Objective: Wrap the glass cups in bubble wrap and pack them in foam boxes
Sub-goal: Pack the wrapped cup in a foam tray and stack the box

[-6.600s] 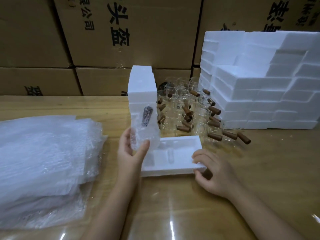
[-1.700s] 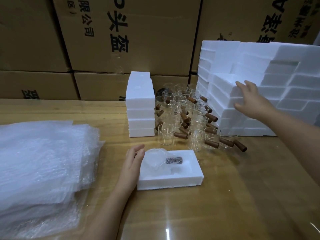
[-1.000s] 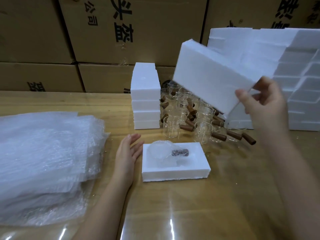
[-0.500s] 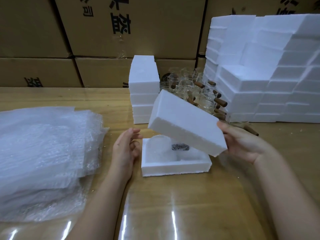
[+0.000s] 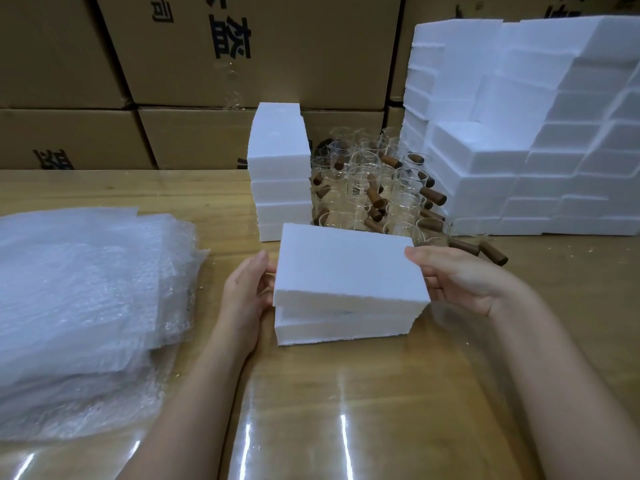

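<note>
Plainly the risk is a skewed closure. The lid [image 5: 346,268] sits over the base [image 5: 343,329] with a dark gap along the near edge and its right end overhanging. Pressing down now could chip a foam rim or put load on the glass inside. No wrapped cup shows; I judge it lies hidden in the base under the lid, while bare cups [image 5: 367,188] stand clustered just behind. A hard push might also slide the base on the glossy table [image 5: 346,393]. At the lid's left end, the left hand [image 5: 242,299] cups the foam, thumb up near the far corner and fingers curled against the side. The right hand [image 5: 464,282] pinches the right end, with the thumb on top at the far corner and the fingers tucked against the end face.
</note>
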Tool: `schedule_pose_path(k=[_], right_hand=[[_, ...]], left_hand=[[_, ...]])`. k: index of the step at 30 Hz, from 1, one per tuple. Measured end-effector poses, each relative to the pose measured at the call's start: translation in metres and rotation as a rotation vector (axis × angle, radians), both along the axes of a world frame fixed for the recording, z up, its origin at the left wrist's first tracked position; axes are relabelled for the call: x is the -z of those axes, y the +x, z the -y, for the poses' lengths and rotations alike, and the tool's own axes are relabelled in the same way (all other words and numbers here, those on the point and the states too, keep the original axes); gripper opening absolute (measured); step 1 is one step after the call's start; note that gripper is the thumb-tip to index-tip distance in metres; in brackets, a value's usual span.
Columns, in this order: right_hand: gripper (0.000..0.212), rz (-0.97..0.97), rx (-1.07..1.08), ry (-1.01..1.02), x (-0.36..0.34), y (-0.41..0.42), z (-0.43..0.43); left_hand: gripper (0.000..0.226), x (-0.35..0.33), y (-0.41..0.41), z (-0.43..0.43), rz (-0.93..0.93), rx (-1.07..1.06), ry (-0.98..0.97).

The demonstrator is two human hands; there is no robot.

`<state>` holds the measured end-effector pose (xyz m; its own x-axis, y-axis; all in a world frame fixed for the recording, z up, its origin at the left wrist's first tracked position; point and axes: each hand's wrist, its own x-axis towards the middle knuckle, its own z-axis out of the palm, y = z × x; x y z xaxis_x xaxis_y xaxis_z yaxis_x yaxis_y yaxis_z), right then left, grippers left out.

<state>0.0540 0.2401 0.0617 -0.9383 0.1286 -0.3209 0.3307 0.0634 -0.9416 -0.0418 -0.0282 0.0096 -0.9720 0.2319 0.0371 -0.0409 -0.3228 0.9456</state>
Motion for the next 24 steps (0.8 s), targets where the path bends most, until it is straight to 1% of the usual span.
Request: schedule_pose_path(k=[3,8,10,11,18,24], right_hand=[[0.058,0.004,-0.015,0.020,-0.0002,-0.0002,0.0017],[0.056,-0.002,-0.011,0.038,-0.0009,-0.0012,0.0013],[0.056,0.002,-0.009,0.050,-0.0005,-0.0013,0.0006],[0.056,0.003,-0.007,0.053,-0.0001,-0.0014,0.0005],[0.057,-0.015,0.022,0.041,0.0029,-0.0030,0.0025],[0.052,-0.037,0.057,0.046,0.0056,-0.0055,0.0055]], left_hand=[[0.042,0.0008,-0.0002,0.0010,-0.039,0.029,-0.015],[0.040,0.0023,0.0009,0.0022,-0.073,0.043,-0.057],[0.022,0.0027,-0.0004,0.0023,-0.085,0.037,-0.074],[0.018,0.0031,-0.0012,0.0024,-0.088,0.041,-0.080],[0.023,0.0053,-0.0040,0.0023,-0.065,0.052,-0.096],[0.019,0.0073,-0.0044,0.0023,-0.063,0.038,-0.109]])
